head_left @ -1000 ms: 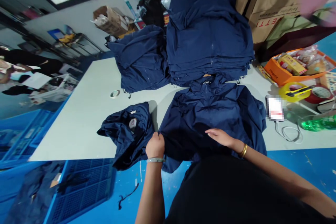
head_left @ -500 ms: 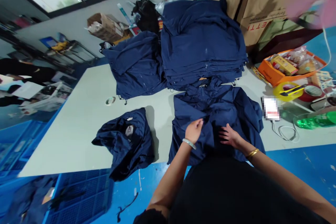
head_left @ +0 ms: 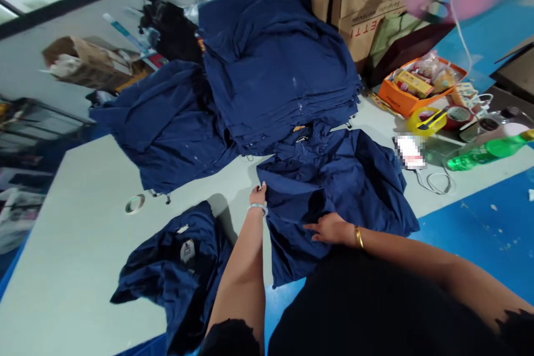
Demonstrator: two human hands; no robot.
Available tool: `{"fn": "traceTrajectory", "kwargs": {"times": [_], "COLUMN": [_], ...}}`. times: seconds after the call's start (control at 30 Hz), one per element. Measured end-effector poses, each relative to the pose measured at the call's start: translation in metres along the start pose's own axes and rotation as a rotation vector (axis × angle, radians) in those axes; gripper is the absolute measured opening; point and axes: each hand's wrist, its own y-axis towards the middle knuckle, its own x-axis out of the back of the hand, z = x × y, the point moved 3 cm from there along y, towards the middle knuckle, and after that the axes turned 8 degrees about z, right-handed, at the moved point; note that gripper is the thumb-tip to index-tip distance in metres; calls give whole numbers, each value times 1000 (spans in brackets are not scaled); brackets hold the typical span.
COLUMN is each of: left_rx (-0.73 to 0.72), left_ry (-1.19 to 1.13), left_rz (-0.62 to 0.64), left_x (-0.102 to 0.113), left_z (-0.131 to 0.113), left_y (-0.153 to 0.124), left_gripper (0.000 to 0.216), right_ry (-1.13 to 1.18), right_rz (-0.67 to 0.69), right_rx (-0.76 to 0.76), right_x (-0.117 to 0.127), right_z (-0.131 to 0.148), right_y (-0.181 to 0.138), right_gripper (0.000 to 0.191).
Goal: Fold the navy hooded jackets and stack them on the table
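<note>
A navy jacket [head_left: 354, 178] lies spread on the pale table in front of me, its collar towards the back. At its left edge, my left hand [head_left: 258, 194] is closed, with thumb and fingers pinching the fabric. My right hand [head_left: 331, 228] rests over the jacket's lower front, index finger stretched out and the others slightly bent, holding nothing. To the left of my left arm lies another navy garment [head_left: 167, 267], crumpled, with a pale label showing inside.
Behind the jacket stand a tall stack of navy jackets [head_left: 275, 61] and a lower pile [head_left: 175, 128]. A tape roll [head_left: 134, 204] lies on the table [head_left: 75, 222]. At right are an orange box [head_left: 400, 97], a phone [head_left: 409, 151] with a cable and a green bottle [head_left: 488, 153].
My left hand has moved left from the jacket's front to its left edge and closed there. My right hand has shifted left and nearer to me across the fabric. The view has turned right.
</note>
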Motion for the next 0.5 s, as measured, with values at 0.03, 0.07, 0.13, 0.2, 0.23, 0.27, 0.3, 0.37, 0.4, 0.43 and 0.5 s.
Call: {"fn": "traceTrajectory", "kwargs": {"times": [0.03,0.07,0.13,0.2,0.23,0.27,0.3,0.37,0.4,0.43,0.5], "left_rx": [-23,-47,-93,-140,-172,-203,-228,-234,-212,-178,-115], "left_ry": [-14,-29,-63,-108,-146,-188,-226,-260,-250,-225,-182], "left_rz": [12,17,-2,-57,-95,-130,-161,-200,-204,-204,-224], "left_x": [-2,-4,-5,-4,-2,0,2,4,4,4,4], "left_z": [-3,-6,-11,-14,-15,-15,-15,-13,-11,-10,-9], "left_y": [9,16,27,35,38,41,43,49,51,53,53], "left_gripper": [44,42,37,36,35,34,33,28,26,25,27], "right_ry": [-13,-12,19,104,166,237,315,468,536,590,620], "right_rz": [7,13,6,-56,-108,-163,-215,-285,-314,-346,-426], "right_rx": [-54,-103,-177,-218,-228,-231,-230,-218,-207,-210,-325], "right_x": [-1,-3,-3,3,9,15,23,35,40,43,41], "right_z": [0,-1,-8,-19,-27,-37,-49,-81,-99,-117,-154], "right_y": [3,5,0,-13,-23,-34,-46,-70,-80,-88,-102], "right_gripper": [48,45,43,47,50,51,51,45,40,32,26]}}
